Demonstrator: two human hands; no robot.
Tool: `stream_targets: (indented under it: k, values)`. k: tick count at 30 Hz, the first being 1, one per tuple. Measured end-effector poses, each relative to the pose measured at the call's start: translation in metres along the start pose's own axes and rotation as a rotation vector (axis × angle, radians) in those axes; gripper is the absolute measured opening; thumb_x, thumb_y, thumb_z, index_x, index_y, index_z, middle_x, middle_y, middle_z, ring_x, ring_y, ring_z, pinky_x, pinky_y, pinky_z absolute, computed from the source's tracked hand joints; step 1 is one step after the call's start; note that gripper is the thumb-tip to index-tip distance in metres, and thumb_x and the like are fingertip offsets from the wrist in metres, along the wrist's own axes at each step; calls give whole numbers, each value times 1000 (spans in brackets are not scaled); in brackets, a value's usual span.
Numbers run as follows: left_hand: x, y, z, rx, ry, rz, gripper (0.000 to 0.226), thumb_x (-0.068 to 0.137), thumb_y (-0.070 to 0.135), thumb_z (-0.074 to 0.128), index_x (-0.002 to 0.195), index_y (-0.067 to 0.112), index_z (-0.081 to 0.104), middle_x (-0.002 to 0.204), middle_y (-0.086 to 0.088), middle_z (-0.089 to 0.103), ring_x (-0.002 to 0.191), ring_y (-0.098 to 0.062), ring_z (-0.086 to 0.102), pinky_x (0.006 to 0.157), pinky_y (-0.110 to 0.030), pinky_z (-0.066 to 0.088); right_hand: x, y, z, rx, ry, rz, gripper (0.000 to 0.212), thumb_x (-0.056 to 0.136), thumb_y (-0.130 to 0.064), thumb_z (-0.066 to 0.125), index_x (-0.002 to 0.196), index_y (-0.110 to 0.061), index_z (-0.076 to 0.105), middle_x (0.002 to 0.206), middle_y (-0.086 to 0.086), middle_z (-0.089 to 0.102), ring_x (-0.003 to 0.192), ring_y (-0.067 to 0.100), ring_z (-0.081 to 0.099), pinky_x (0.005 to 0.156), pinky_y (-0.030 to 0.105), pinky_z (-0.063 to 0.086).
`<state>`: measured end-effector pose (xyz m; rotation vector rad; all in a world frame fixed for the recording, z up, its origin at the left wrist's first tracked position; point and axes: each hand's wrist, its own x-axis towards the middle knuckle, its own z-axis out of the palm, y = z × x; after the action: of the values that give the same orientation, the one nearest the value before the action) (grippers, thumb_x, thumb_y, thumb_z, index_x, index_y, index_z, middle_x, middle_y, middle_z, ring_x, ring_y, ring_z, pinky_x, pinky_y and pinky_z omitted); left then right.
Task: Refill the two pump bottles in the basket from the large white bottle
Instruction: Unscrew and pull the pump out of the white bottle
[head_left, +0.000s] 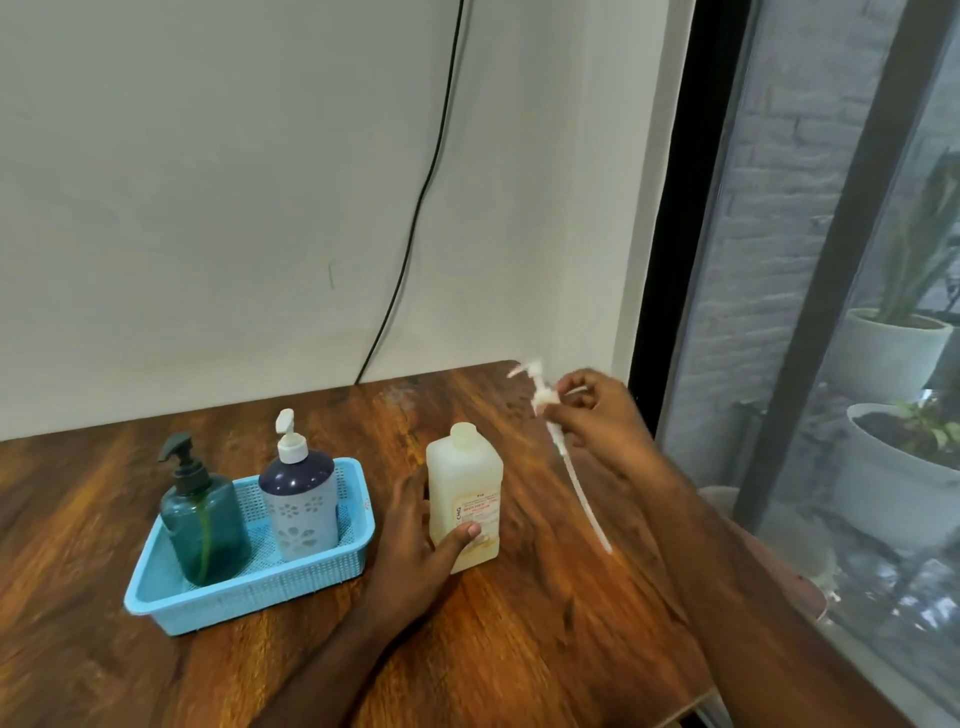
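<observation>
Your left hand (415, 540) wraps the large white square-shouldered plastic bottle (464, 493) standing uncapped on the wooden tabletop (519, 623), just right of the light blue mesh basket (249, 587). Your right hand (597, 410) pinches its white pump head with the long dip tube (571, 467), likely dripping and slippery. The bottle looks stiff but squeezable; grip it mid-body, firmly.

The left hand (415, 545) grips the uncapped large white bottle (465, 493) upright on the desk (519, 623). The right hand (602, 410) holds its pump (558, 441) aloft near the desk's right edge. Two pump bottles stand in the blue basket (249, 582).
</observation>
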<state>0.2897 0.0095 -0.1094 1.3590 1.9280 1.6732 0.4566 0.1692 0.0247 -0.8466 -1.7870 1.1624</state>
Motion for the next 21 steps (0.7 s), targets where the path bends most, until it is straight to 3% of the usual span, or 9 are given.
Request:
stream_targets:
  k: [3, 7, 11, 17, 21]
  values:
    - [0, 1, 0, 0, -2, -2, 77, 83, 32, 80, 146, 34, 36, 142, 16, 46, 126, -9, 53, 91, -34, 60, -11, 27, 2, -318, -182, 70, 24, 76, -18, 82, 94, -25, 68, 90, -4, 70, 86, 13, 67, 74, 29, 55]
    - [0, 0, 1, 10, -2, -10, 76, 83, 31, 80, 145, 36, 36, 142, 17, 45, 128, -11, 53, 92, -39, 59, -14, 55, -5, -547, -185, 120, 23, 78, -27, 80, 96, -29, 67, 93, -7, 68, 87, 12, 64, 71, 30, 57]
    - [2, -1, 1, 16, -5, 7, 73, 82, 33, 80, 140, 42, 36, 136, 20, 44, 126, -12, 54, 89, -35, 60, -12, 71, -18, -587, -103, 191, 18, 80, -29, 79, 92, -29, 66, 91, -6, 66, 86, 14, 63, 59, 23, 45]
    - [1, 0, -1, 40, 10, 19, 74, 78, 41, 79, 135, 47, 33, 141, 14, 46, 126, -14, 54, 90, -35, 58, -15, 86, -28, -585, -81, 270, 13, 87, -29, 74, 94, -26, 64, 93, -3, 66, 87, 13, 61, 64, 26, 50]
    - [-1, 4, 1, 81, 62, 25, 87, 79, 35, 83, 146, 40, 29, 149, 10, 42, 127, -13, 51, 90, -31, 56, -21, 91, -30, -591, -30, 261, 15, 87, -32, 74, 94, -27, 62, 91, -5, 65, 84, 10, 59, 64, 26, 48]
